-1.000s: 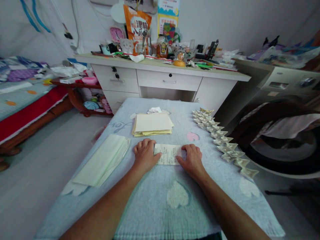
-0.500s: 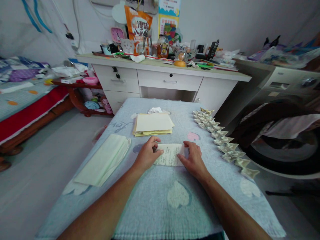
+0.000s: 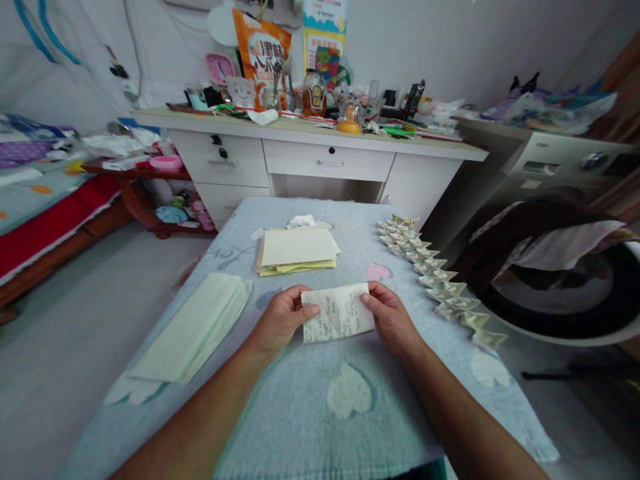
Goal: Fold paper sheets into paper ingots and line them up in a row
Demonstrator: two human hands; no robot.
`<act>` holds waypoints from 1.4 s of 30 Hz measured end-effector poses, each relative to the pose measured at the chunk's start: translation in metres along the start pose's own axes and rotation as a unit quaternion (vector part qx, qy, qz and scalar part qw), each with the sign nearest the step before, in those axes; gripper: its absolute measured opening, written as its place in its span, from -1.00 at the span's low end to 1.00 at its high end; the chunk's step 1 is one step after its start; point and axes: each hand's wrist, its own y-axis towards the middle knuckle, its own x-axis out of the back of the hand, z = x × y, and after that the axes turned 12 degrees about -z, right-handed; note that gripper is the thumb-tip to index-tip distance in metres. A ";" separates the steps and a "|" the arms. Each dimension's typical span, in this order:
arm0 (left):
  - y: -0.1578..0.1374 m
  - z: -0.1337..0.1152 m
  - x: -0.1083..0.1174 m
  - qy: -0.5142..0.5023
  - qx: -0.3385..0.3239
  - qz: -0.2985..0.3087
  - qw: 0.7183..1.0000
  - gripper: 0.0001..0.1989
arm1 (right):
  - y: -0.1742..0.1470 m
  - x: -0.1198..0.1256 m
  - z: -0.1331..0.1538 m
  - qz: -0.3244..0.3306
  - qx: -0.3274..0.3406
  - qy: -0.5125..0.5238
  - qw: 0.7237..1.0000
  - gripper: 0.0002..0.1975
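Note:
A small rectangular sheet of paper (image 3: 337,312) covered in handwriting is held between my two hands, over the middle of the cloth-covered table. My left hand (image 3: 284,319) pinches its left edge, thumb on top. At the upper right corner my right hand (image 3: 390,313) grips it the same way, with the fingers behind the sheet. Beyond it lies a stack of cream and yellow paper (image 3: 300,247). Left of my hands rests a pile of pale folded sheets (image 3: 193,327). Several folded paper boats (image 3: 435,273) run in a line along the table's right side.
A light blue cloth with heart shapes (image 3: 290,420) covers the table. Behind stands a white desk (image 3: 330,160) crowded with jars, a snack bag (image 3: 263,57) and a pink clock (image 3: 220,69). A washing machine (image 3: 545,160) with clothes in its door is at right, a bed (image 3: 45,207) at left.
My fingers have closed on both ends of the written paper and lifted it, tilting it toward me. The view has shifted slightly to the right.

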 end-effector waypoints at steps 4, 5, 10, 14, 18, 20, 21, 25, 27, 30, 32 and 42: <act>-0.001 0.002 0.001 0.002 0.006 0.004 1.000 -0.77 | 0.001 0.002 -0.004 -0.026 -0.007 0.008 1.000 -0.82; -0.001 0.002 0.000 0.000 0.007 0.003 1.000 -0.78 | 0.001 0.002 -0.005 -0.031 -0.004 0.010 0.999 -0.81; 0.000 0.002 -0.001 -0.007 0.007 -0.011 1.000 -0.77 | 0.002 0.003 -0.007 -0.038 0.004 0.004 0.999 -0.80; 0.000 0.001 -0.002 0.013 -0.012 -0.035 0.999 -0.75 | 0.002 0.004 -0.007 -0.040 0.011 -0.009 0.999 -0.81; 0.000 0.000 -0.002 0.025 -0.027 -0.055 0.998 -0.78 | 0.002 0.005 -0.008 -0.043 0.019 -0.007 0.999 -0.83; 0.000 -0.001 -0.003 0.026 -0.026 -0.056 0.998 -0.79 | 0.002 0.005 -0.008 -0.042 0.014 -0.004 0.999 -0.83; -0.001 -0.002 -0.003 0.026 -0.027 -0.055 0.998 -0.79 | 0.002 0.005 -0.007 -0.042 0.013 -0.002 0.999 -0.83; -0.001 -0.002 -0.003 0.030 -0.033 -0.051 0.998 -0.80 | 0.001 0.003 -0.003 -0.047 0.027 0.003 0.999 -0.83; -0.001 -0.002 -0.002 0.029 -0.032 -0.052 0.998 -0.80 | 0.001 0.001 -0.001 -0.049 0.035 -0.001 0.998 -0.82; 0.000 -0.001 -0.002 0.025 -0.031 -0.057 0.998 -0.80 | 0.000 0.001 0.001 -0.050 0.039 -0.012 0.998 -0.81; 0.000 -0.001 -0.002 0.024 -0.031 -0.058 0.998 -0.80 | 0.000 0.001 0.002 -0.049 0.039 -0.012 0.998 -0.81; -0.001 -0.001 -0.004 0.017 -0.024 -0.058 0.998 -0.77 | -0.001 0.002 0.001 -0.051 0.047 -0.013 0.998 -0.81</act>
